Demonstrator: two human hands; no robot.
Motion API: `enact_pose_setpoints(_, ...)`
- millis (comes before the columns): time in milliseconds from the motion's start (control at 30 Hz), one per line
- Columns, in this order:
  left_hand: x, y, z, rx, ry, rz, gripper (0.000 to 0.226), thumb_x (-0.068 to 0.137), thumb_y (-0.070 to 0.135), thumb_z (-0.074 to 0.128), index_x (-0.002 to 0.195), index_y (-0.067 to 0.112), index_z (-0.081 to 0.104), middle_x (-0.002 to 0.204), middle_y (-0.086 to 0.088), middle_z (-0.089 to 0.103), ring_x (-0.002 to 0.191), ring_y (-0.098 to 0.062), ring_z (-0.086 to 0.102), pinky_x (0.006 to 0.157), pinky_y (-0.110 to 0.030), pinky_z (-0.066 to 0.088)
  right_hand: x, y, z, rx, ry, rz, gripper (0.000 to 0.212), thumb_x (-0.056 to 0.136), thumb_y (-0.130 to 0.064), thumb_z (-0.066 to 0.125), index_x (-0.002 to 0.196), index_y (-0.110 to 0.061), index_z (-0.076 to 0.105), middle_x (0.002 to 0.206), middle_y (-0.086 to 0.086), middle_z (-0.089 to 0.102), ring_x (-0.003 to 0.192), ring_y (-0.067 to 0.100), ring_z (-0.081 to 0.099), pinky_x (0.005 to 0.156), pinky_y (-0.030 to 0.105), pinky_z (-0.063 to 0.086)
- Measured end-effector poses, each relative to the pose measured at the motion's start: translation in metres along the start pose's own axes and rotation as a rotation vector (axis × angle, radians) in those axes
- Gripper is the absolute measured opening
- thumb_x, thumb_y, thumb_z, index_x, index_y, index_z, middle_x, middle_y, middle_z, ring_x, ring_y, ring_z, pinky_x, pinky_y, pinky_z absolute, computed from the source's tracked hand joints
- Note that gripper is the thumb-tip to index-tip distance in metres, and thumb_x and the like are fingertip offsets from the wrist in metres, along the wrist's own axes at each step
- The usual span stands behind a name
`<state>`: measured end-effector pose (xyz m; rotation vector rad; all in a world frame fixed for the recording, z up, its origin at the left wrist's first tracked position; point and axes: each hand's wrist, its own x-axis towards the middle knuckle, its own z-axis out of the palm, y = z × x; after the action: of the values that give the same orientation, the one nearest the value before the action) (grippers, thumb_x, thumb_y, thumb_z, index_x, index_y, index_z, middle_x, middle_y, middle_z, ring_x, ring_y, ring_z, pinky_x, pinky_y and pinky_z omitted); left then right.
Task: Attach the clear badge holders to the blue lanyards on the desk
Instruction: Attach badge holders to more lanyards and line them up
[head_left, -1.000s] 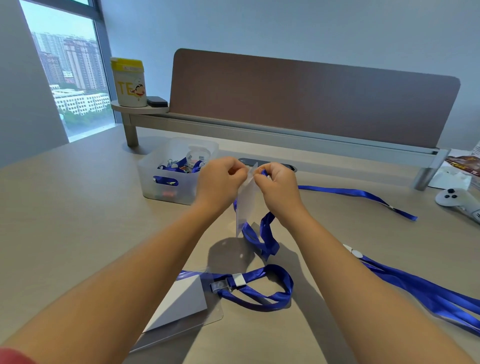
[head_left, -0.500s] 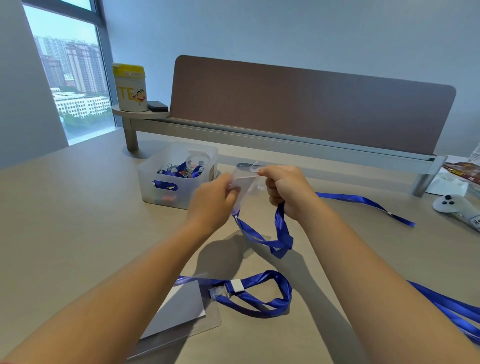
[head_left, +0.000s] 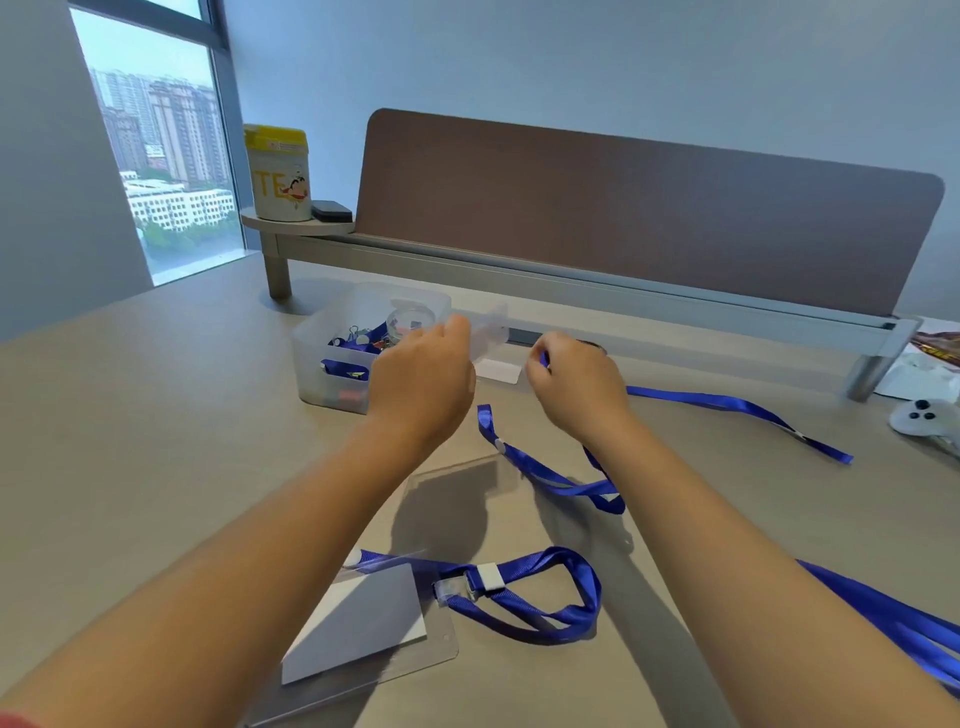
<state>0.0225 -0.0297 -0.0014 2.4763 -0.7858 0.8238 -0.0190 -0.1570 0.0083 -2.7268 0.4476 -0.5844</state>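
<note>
My left hand (head_left: 421, 384) holds a clear badge holder (head_left: 491, 338) raised above the desk, near the bin. My right hand (head_left: 576, 387) is closed on a blue lanyard (head_left: 550, 473) whose loop hangs down onto the desk and trails right as a long strap (head_left: 737, 405). The two hands are a little apart. Near the front lies a second clear badge holder with a white card (head_left: 363, 623), clipped to another blue lanyard loop (head_left: 540, 597).
A translucent bin (head_left: 332, 358) with clips and lanyards stands behind my left hand. More blue straps (head_left: 893, 618) lie at the right front. A white controller (head_left: 924, 421) sits at the far right. A raised shelf (head_left: 571, 280) with a yellow-lidded tub (head_left: 278, 174) runs along the back.
My hands have moved apart and away from me. The left carried the clear holder toward the bin; the lanyard loop dropped onto the desk.
</note>
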Motion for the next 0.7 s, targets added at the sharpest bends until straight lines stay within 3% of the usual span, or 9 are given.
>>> enact_pose_setpoints(67,0.003,-0.006,0.002,-0.127,-0.141,-0.205,0.021,0.094,0.014,0.037,0.111,0.006,0.048,0.115,-0.016,0.062,0.097,-0.031,0.060,0.075,-0.039,0.052,-0.001,0.002,0.001,0.079,0.056,-0.042,0.027,0.095,-0.018,0.035,0.113,-0.005,0.049,0.098,0.009,0.053,0.082,0.020,0.049,0.070,0.034,0.042)
enact_pose_setpoints(167,0.006,-0.018,0.010,-0.382,-0.326,-0.455,0.024,0.095,0.011,0.033,0.113,0.005,0.048,0.121,-0.016,0.057,0.102,-0.030,0.055,0.086,-0.042,0.048,0.005,0.012,0.009,0.258,-0.074,0.021,0.034,0.095,-0.010,0.030,0.124,-0.001,0.044,0.121,0.015,0.047,0.095,0.021,0.049,0.078,0.024,0.036)
enact_pose_setpoints(233,0.006,-0.026,0.018,-0.508,-0.399,-0.564,0.023,0.094,0.010,0.034,0.110,0.006,0.050,0.118,-0.016,0.056,0.094,-0.025,0.051,0.084,-0.038,0.046,0.008,0.020,0.020,0.261,-0.199,0.077,0.038,0.094,-0.005,0.027,0.126,0.002,0.045,0.110,0.017,0.046,0.078,0.016,0.048,0.066,0.018,0.036)
enact_pose_setpoints(300,0.005,-0.032,0.024,-0.555,-0.429,-0.607,0.019,0.094,0.010,0.035,0.105,0.006,0.051,0.111,-0.015,0.055,0.090,-0.022,0.047,0.081,-0.035,0.043,0.010,0.026,0.031,0.231,-0.301,0.102,0.041,0.093,0.001,0.026,0.128,0.001,0.047,0.109,0.018,0.049,0.067,0.013,0.045,0.057,0.019,0.037)
enact_pose_setpoints(367,0.004,-0.037,0.029,-0.566,-0.447,-0.630,0.022,0.094,0.010,0.036,0.109,0.005,0.051,0.103,-0.010,0.051,0.091,-0.021,0.046,0.081,-0.034,0.043,0.011,0.030,0.044,0.189,-0.366,0.096,0.041,0.094,0.002,0.029,0.130,-0.003,0.047,0.127,0.018,0.052,0.093,0.023,0.056,0.076,0.029,0.046)
enact_pose_setpoints(433,0.003,-0.042,0.032,-0.569,-0.443,-0.639,0.024,0.095,0.011,0.035,0.112,0.005,0.051,0.099,-0.007,0.048,0.091,-0.021,0.046,0.081,-0.034,0.044,0.013,0.033,0.058,0.088,-0.369,0.052,0.033,0.096,-0.008,0.034,0.119,-0.004,0.057,0.125,0.018,0.055,0.108,0.031,0.053,0.087,0.039,0.045)
enact_pose_setpoints(533,0.001,-0.048,0.034,-0.581,-0.422,-0.642,0.025,0.095,0.011,0.034,0.111,0.004,0.051,0.099,-0.007,0.049,0.092,-0.022,0.047,0.082,-0.034,0.045,0.017,0.040,0.076,-0.197,-0.369,-0.009,0.030,0.096,-0.026,0.038,0.110,-0.010,0.059,0.115,0.013,0.054,0.102,0.028,0.049,0.074,0.034,0.037)
enact_pose_setpoints(700,-0.002,-0.057,0.036,-0.608,-0.406,-0.651,0.024,0.095,0.011,0.035,0.110,0.002,0.051,0.099,-0.008,0.049,0.091,-0.022,0.047,0.076,-0.031,0.043,0.020,0.049,0.092,-0.387,-0.364,-0.021,0.027,0.093,-0.018,0.045,0.116,-0.008,0.054,0.114,0.012,0.053,0.096,0.023,0.052,0.083,0.033,0.044)
